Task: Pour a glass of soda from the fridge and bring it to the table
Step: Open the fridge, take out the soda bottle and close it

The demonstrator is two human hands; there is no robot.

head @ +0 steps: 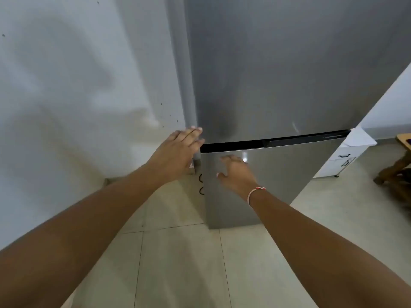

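Both hands reach toward a tall brushed-steel fridge (278, 85) standing against a pale grey wall (77, 85).
Its doors are closed; the left hand (178, 150), fingers straight, is at the door's edge, and the right hand (235, 172), loosely spread, holds nothing above beige floor tiles (178, 263).

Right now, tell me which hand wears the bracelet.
The right hand: a pink and white band circles its wrist as it reaches at the lower fridge door. The left hand, up at the upper door's left edge, has a bare wrist.
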